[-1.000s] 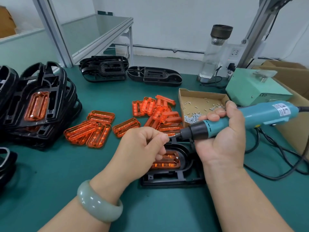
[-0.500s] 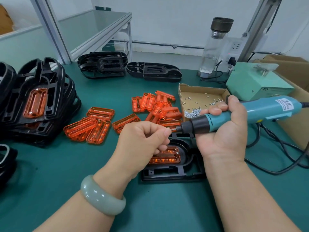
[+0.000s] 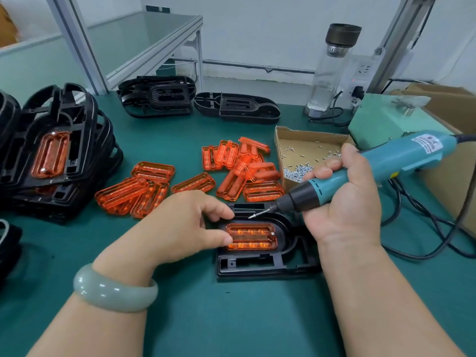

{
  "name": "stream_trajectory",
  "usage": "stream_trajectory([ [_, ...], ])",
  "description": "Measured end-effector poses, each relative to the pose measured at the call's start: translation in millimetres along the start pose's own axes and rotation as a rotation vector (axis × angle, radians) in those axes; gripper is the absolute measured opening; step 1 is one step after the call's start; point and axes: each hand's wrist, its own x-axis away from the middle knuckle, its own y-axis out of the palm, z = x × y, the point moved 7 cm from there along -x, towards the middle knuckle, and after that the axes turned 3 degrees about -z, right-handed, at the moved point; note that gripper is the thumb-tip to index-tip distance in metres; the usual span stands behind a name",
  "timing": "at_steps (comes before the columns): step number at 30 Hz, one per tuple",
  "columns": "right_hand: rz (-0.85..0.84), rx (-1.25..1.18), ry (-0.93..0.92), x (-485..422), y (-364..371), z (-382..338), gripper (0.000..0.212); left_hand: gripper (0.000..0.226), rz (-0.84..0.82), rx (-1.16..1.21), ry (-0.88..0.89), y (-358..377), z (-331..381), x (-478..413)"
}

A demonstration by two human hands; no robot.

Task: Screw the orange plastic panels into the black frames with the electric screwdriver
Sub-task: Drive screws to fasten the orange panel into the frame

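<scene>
Requesting hand status at the bench. (supervisor)

I am watching remotely. The right hand is clenching the barrel of the electric screwdriver, angling the bit down and to the left. A screw is riding on the bit tip, hovering just above the black frame and apart from the orange panel. (operator)

What is the left hand doing, and why? (supervisor)

The left hand is grasping nothing. Its thumb and forefinger are pressing the panel's left end and the frame edge, which I am reading as pinning the panel in its recess against the driver's push. The frame is lying flat on the green mat between both hands. One screw head is showing at the panel's right end, so I am judging the left end as next. (operator)
</scene>
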Motion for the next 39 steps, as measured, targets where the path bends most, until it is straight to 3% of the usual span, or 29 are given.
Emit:
stream_trajectory([
  [5, -0.042, 0.042, -0.014, 5, 6, 2, 0.016, 0.034, -0.052, -0.052, 0.012, 7, -1, -1],
  [10, -0.096, 0.052, -0.016, 10, 13, 11, 0.013, 0.053, -0.048, -0.124, -0.008, 8, -1, 1],
  [17, -0.193, 0.166, -0.074, 16, 23, 16, 0.013, 0.042, -0.046, -0.105, -0.008, 9, 2, 1],
  [34, -0.291, 0.298, -0.152, 27, 38, 17, 0.015, 0.044, -0.048, -0.096, 0.006, 10, 1, 0],
  [39, -0.424, 0.419, -0.182, 35, 58, 19, 0.016, 0.043, -0.039, -0.106, 0.014, 9, 1, 0],
])
